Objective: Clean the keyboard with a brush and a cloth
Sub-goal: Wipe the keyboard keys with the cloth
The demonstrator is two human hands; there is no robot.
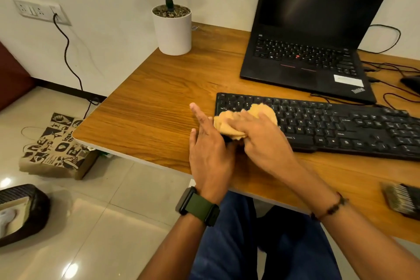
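Tan, crumpled cloth (pixel 243 120) covers the left end of the flat black plastic keyboard (pixel 329 125), which lies on the brown wood-grain desk (pixel 159 102) in front of the open black laptop (pixel 309 52). The right hand (pixel 263 141) lies on top of the cloth, fingers bent into its folds and gripping it. The left hand (pixel 209 152) rests at the keyboard's left edge, forefinger straight, thumb seemingly against the corner, though that contact is partly hidden. A dark-bristled flat brush (pixel 400 200) lies apart on the desk's right edge. A white cylindrical plant pot (pixel 172 32) stands at the far corner.
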